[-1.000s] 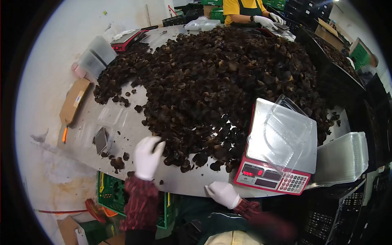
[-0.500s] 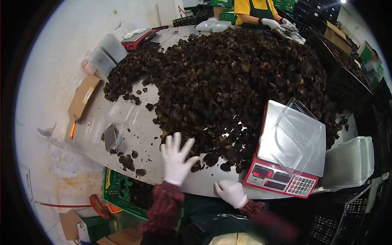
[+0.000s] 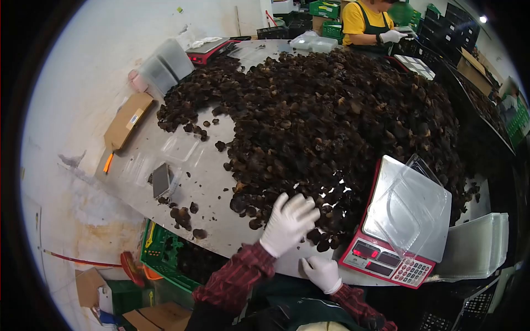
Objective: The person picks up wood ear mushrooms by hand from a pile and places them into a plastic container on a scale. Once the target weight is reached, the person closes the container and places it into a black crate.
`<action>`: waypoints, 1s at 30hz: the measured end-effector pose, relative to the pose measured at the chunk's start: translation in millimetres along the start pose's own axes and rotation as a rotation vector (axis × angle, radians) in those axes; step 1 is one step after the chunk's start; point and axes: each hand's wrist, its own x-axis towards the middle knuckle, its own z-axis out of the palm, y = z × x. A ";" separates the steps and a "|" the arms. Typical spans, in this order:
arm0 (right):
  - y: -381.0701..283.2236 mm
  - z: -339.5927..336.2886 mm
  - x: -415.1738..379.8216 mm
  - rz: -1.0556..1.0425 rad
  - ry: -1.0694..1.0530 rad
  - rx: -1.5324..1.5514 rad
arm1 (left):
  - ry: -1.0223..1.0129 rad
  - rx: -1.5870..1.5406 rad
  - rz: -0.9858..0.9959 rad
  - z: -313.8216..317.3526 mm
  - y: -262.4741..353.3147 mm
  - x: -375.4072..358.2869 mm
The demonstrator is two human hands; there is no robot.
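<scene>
My left hand [image 3: 290,223], in a white glove, is open with fingers spread over the near edge of a large heap of dark brown wood ear mushrooms [image 3: 331,121]. It grips nothing that I can see. To its right, my right hand [image 3: 323,274], also gloved, is curled closed at the front edge of the metal table [image 3: 243,234], with nothing showing in it. A red-framed digital scale [image 3: 406,215] stands to the right of my hands. On its pan lies a clear plastic tray [image 3: 406,207].
Stacked clear trays [image 3: 472,245] stand right of the scale. A phone-like slab [image 3: 161,181] and loose mushrooms lie on the left. A green crate [image 3: 160,254] sits below the table edge. Across the table, a person [image 3: 367,25] in yellow stands near a second scale [image 3: 414,66].
My left hand has moved right along the heap's near edge, still spread. My right hand stays curled by the table edge. The view has shifted, and the person opposite has raised their hands.
</scene>
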 end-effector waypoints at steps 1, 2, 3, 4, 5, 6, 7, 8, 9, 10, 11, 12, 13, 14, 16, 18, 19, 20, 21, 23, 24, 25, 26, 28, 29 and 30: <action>-1.8 -1.2 1.1 0.019 -0.010 0.000 | -0.076 -0.039 -0.178 -6.3 -12.3 15.5; -1.1 -0.7 1.4 0.014 -0.014 0.003 | -0.023 0.034 -0.275 -4.8 -23.1 24.6; 0.1 -0.3 0.7 0.023 -0.016 0.016 | 0.031 0.108 -0.373 2.0 -32.8 30.2; 0.6 0.4 0.1 0.031 -0.018 0.028 | -0.056 0.091 -0.386 14.2 -42.3 34.3; 0.0 0.9 -0.9 0.023 -0.023 0.029 | -0.140 0.073 -0.400 26.0 -47.1 38.7; -0.1 0.5 -1.6 0.028 -0.018 0.021 | -0.201 0.074 -0.347 38.4 -41.9 37.4; 0.4 0.2 -0.4 0.036 -0.011 0.013 | -0.334 -0.019 -0.309 19.3 -22.3 52.3; 0.6 0.2 0.4 0.034 -0.015 0.013 | -0.341 -0.092 -0.246 24.1 -8.6 51.2; 0.2 0.3 -0.1 0.045 -0.008 0.036 | -0.351 -0.168 -0.181 30.6 8.4 42.8; 0.4 0.3 -0.7 0.056 0.000 0.059 | -0.338 -0.131 -0.124 33.3 24.6 36.6; 1.9 1.1 -1.8 0.056 -0.003 0.057 | -0.323 -0.095 -0.065 35.5 37.1 29.5; 4.4 2.5 -3.3 0.046 -0.005 0.034 | -0.270 -0.119 -0.005 39.2 42.6 21.9; 5.0 1.7 -2.8 0.038 -0.005 0.009 | -0.238 -0.174 0.005 36.9 48.4 15.7; 2.4 -4.0 -2.0 0.040 -0.040 0.008 | -0.210 -0.196 0.044 34.3 48.7 11.1; 4.3 -1.4 -2.0 0.020 -0.011 0.015 | -0.081 -0.159 0.078 19.9 45.6 2.3; 1.1 1.3 -2.0 0.018 0.022 0.000 | -0.057 -0.073 -0.073 5.0 25.6 0.9; -0.4 -0.1 -1.3 0.023 0.024 0.000 | -0.054 -0.027 -0.191 -2.3 15.4 -1.4; -1.8 -2.3 0.1 0.020 0.003 -0.001 | -0.050 -0.004 -0.268 -7.8 6.4 -5.4; -2.2 -3.8 0.5 0.017 -0.017 -0.002 | -0.045 0.018 -0.342 -10.6 -2.5 -10.2; 0.7 -1.5 -0.2 0.003 -0.006 0.008 | -0.125 -0.065 -0.328 -3.4 -7.5 -36.3; 1.8 -0.5 -0.5 -0.015 -0.001 0.022 | -0.140 -0.071 -0.287 -1.0 -3.1 -49.2; 1.0 -0.6 -0.7 -0.003 0.004 0.019 | -0.159 -0.078 -0.246 0.8 2.4 -61.1; 0.1 -0.9 0.1 -0.006 0.012 0.027 | -0.142 -0.041 -0.221 -2.8 10.0 -67.6; -0.9 -1.7 0.2 0.000 0.022 0.031 | -0.090 -0.013 -0.256 -1.7 15.7 -86.1; -0.6 -1.6 0.4 -0.004 0.015 0.030 | -0.044 -0.002 -0.293 -0.3 17.1 -92.9; -0.4 -1.6 0.3 -0.012 0.008 0.029 | -0.005 0.015 -0.313 1.5 17.9 -97.9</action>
